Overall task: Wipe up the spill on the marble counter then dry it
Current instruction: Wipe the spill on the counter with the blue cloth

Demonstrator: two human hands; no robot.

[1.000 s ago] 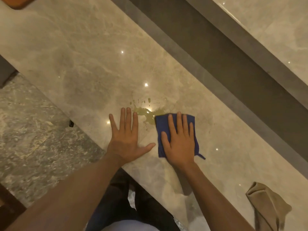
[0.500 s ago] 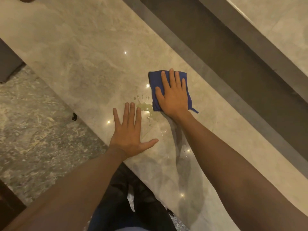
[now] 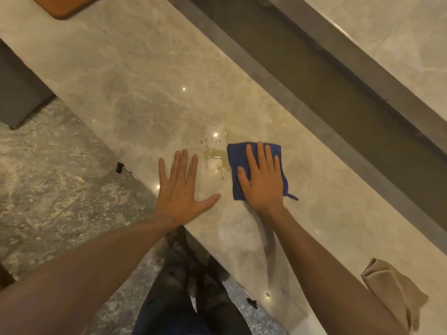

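A yellowish spill (image 3: 214, 155) lies on the beige marble counter (image 3: 135, 76), with small droplets just beyond it. A folded blue cloth (image 3: 235, 157) lies flat on the counter right beside the spill, its left edge touching the liquid. My right hand (image 3: 262, 180) presses flat on the blue cloth, fingers spread and pointing away from me. My left hand (image 3: 181, 189) rests palm down on the bare marble to the left of the spill, fingers apart, holding nothing.
A crumpled tan cloth (image 3: 396, 291) lies on the counter at the lower right. A brown wooden board (image 3: 65, 6) sits at the far top left. A dark recessed channel (image 3: 314, 76) borders the counter's far side. The counter's near edge drops to a grey stone floor (image 3: 48, 170).
My right hand pushed the blue cloth away from me across the spill, then drew it back toward me. The puddle is smaller than a second ago. My left hand stayed planted.
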